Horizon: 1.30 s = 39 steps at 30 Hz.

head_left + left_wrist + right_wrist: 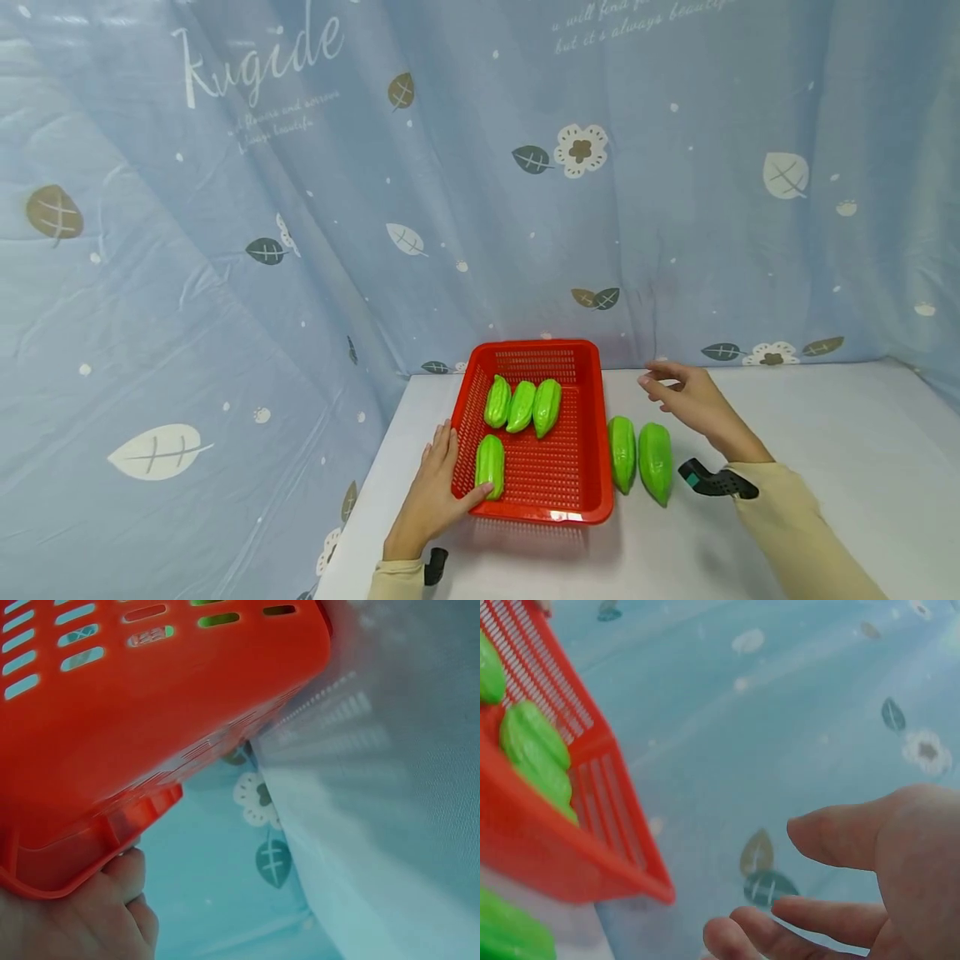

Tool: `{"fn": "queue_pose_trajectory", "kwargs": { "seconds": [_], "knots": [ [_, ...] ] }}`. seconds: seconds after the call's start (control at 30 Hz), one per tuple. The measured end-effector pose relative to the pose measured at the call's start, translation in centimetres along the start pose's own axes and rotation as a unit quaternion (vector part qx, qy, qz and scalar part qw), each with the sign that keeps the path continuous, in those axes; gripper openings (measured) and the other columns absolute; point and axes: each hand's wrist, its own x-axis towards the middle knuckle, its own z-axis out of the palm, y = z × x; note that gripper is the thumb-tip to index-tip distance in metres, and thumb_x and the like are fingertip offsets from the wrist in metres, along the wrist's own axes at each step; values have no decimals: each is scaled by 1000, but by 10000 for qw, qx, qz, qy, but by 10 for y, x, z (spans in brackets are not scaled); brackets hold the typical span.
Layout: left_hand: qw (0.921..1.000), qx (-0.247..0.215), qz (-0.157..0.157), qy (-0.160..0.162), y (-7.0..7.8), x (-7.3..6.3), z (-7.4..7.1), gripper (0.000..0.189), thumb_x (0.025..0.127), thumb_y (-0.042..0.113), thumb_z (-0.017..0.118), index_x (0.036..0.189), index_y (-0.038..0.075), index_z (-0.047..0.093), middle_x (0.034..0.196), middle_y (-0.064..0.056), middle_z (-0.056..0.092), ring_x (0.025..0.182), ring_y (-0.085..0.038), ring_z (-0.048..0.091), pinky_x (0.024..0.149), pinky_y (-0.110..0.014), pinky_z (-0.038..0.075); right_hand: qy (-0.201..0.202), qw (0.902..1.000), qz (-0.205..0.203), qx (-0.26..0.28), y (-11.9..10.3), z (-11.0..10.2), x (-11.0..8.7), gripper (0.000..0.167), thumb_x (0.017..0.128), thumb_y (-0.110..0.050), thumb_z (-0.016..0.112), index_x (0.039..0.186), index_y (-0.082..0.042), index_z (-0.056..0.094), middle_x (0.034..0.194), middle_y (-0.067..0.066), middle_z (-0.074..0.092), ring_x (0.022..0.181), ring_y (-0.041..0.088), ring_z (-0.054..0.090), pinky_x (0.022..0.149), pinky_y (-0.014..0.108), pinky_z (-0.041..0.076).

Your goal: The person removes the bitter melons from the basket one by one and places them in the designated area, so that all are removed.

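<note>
A red plastic basket (602,425) with slotted walls stands at mid table. My left hand (431,493) grips its front left rim, thumb over the front edge and fingers along the outer left side. In the left wrist view, knuckles show below the overhanging rim (142,817). Inside lie three bright green ridged fruits (521,406) side by side toward the back, and another green fruit (490,467) near the thumb. My right hand (693,402) hovers right of the basket, holding nothing, thumb and fingers apart. Just below it, two more green fruits (622,454) (656,462) lie on the table.
The white tabletop (847,467) extends to the right of my right hand. Behind it and on the left hangs a blue curtain (480,208) with leaf and flower prints. Each wrist carries a black strap mount (716,482).
</note>
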Motion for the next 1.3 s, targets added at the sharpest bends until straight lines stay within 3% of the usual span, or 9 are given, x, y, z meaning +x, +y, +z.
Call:
{"fn": "queue_pose_trajectory", "kwargs": {
  "seconds": [0.27, 0.47, 0.7, 0.83, 1.1, 1.3],
  "knots": [
    [9994, 309, 61, -158, 1, 7, -2, 113, 87, 72, 63, 162, -3, 24, 174, -20, 13, 162, -38, 13, 130, -60, 20, -196, 9994, -250, 143, -22, 19, 14, 56, 106, -34, 59, 146, 4, 53, 130, 25, 65, 104, 29, 71, 85, 38, 63],
    [9983, 408, -80, -402, 2, 9, -5, 121, 83, 79, 62, 163, -2, 21, 174, -19, 11, 164, -33, 9, 132, -54, 16, -483, 9980, -236, 335, -30, 35, 25, 57, 106, -34, 59, 147, 5, 52, 134, 26, 65, 108, 32, 70, 84, 35, 61],
    [9981, 464, 4, -397, 6, 9, -8, 121, 82, 77, 64, 162, -4, 22, 173, -21, 13, 163, -34, 10, 132, -53, 18, -770, 9956, -133, 520, -37, 58, 34, 53, 105, -30, 60, 146, 3, 54, 132, 24, 68, 102, 27, 72, 86, 40, 62],
    [9977, 546, 17, -410, 7, 9, -8, 121, 83, 80, 60, 162, -3, 21, 174, -20, 12, 163, -33, 10, 132, -52, 19, -869, 9950, -215, 444, -42, 71, 36, 49, 105, -27, 60, 143, 3, 56, 129, 24, 68, 96, 21, 72, 87, 42, 62],
    [9971, 648, 69, -387, 5, 5, -5, 119, 86, 78, 59, 162, -4, 21, 173, -21, 13, 163, -34, 12, 131, -53, 21, -1019, 9940, -334, 222, -49, 98, 39, 47, 103, -25, 63, 139, 4, 61, 131, 22, 68, 103, 25, 71, 85, 36, 61],
    [9972, 621, 57, -402, 2, 4, -5, 118, 86, 78, 59, 163, -4, 20, 173, -21, 14, 163, -34, 12, 131, -54, 22, -1245, 9911, -465, 115, -50, 120, 43, 48, 101, -25, 65, 137, 8, 62, 121, 20, 71, 91, 20, 73, 78, 34, 59]
  ]
}}
